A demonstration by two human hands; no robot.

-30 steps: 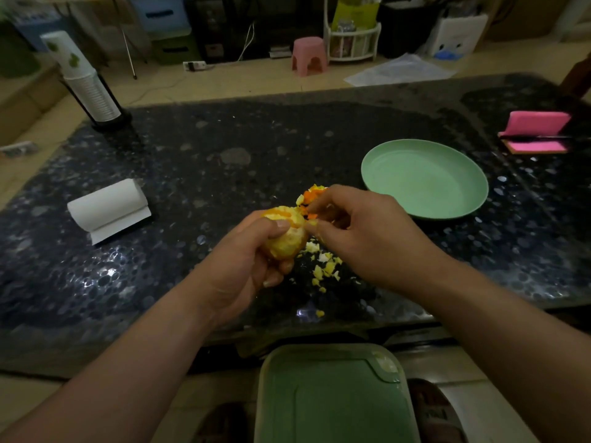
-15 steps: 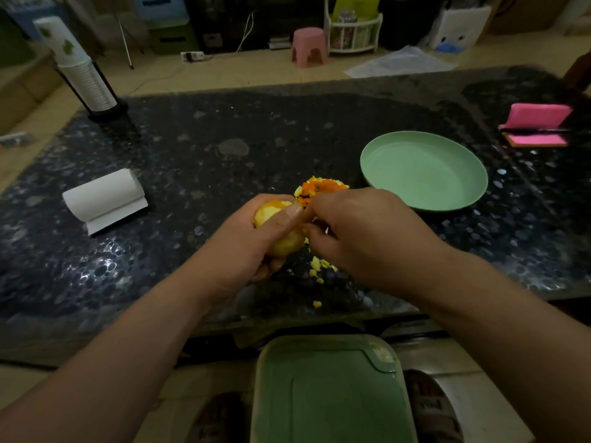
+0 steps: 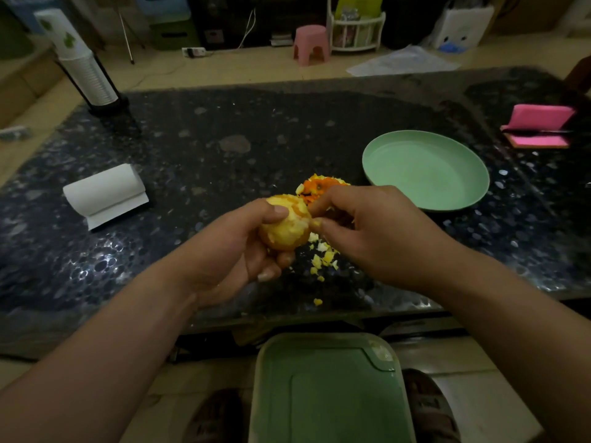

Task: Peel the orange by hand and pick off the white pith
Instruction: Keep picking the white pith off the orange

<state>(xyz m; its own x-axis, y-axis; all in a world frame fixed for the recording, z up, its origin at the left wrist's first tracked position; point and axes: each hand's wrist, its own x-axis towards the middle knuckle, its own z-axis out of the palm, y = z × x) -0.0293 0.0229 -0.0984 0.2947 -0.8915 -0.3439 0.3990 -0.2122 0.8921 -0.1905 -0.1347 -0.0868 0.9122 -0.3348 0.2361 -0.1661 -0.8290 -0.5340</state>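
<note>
Left hand (image 3: 233, 247) gripped the mostly peeled orange (image 3: 285, 223) above the tabletop (image 3: 198, 148), fingers curled round it. Right hand (image 3: 367, 231) pinched pith at the orange's right side. Peel scraps (image 3: 321, 254) lay below; peel pile (image 3: 319, 184) behind.

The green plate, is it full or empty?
Empty. The green plate shows only its bare green inside; the peel scraps lie on the table beside it.

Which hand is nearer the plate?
Right. The right hand is just left of the plate, by its near rim; the left hand, holding the orange, is farther left.
</note>
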